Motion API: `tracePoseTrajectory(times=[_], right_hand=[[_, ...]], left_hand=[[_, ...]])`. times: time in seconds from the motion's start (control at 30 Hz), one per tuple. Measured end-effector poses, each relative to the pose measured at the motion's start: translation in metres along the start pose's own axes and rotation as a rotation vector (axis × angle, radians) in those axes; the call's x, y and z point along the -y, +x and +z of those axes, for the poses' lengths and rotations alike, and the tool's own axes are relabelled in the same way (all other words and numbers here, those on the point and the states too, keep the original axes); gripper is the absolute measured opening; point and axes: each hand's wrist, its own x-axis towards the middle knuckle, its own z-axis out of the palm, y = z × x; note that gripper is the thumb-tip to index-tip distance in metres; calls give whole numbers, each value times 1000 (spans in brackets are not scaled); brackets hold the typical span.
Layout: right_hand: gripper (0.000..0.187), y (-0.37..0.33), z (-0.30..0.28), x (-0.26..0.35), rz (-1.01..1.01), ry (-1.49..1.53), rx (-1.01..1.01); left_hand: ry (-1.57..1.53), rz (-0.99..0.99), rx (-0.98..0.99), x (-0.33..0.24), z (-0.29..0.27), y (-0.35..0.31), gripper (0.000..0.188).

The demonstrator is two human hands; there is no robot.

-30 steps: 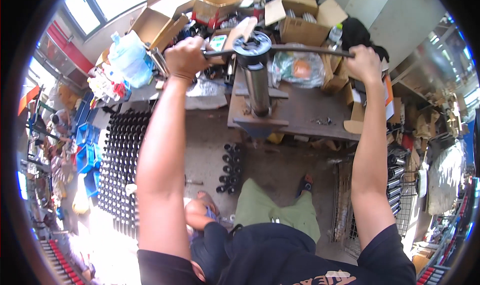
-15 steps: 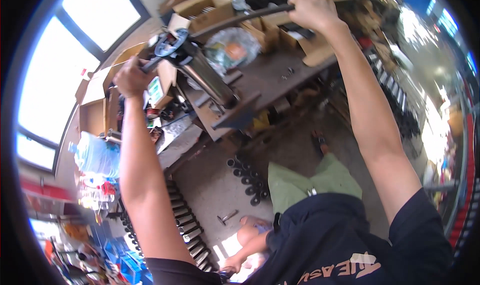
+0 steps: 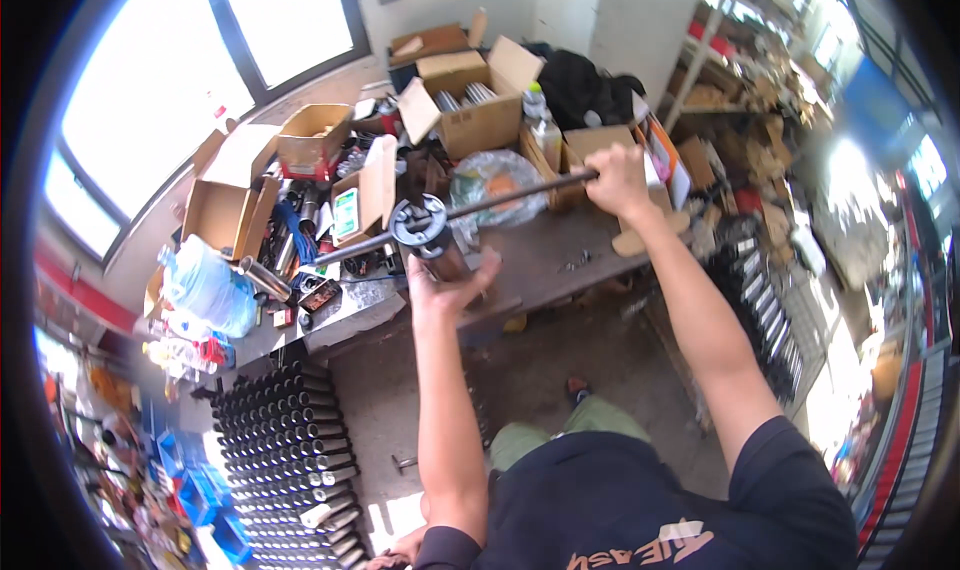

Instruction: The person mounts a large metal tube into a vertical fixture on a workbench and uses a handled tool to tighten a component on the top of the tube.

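A shiny metal cylinder [image 3: 447, 267] stands over the near edge of the workbench, topped by a round grey flange with holes [image 3: 420, 222]. A long dark bar [image 3: 520, 194] runs crosswise at the flange, sticking out on both sides. My right hand [image 3: 617, 182] is closed round the bar's right end. Just below the flange, my left hand [image 3: 450, 295] cups the cylinder from the near side, its thumb standing out to the right. Some of its fingers are hidden. The cylinder's lower part is covered by this hand.
On the workbench [image 3: 540, 275] are a clear plastic bag [image 3: 493, 185], an open cardboard box [image 3: 470, 120] and loose parts. A large plastic bottle [image 3: 210, 290] lies at the left. Rows of black tubes [image 3: 285, 430] stand below. Part of another person [image 3: 400, 550] shows at the bottom.
My left hand has let go of the bar's left end and moved right, onto the cylinder. My right hand still holds the bar. The view has shifted, showing more bench and wall.
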Motion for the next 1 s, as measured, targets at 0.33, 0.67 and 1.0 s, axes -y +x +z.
tracePoseTrajectory(times=[0.33, 0.67, 1.0], right_hand=[[28, -261, 73, -241, 303, 261, 471], [50, -411, 129, -96, 866, 549, 898], [40, -383, 153, -116, 1025, 408, 988]], left_hand=[[55, 268, 580, 123, -23, -82, 46], [372, 554, 1056, 184, 11, -66, 83], [615, 879, 267, 191, 10, -90, 80]])
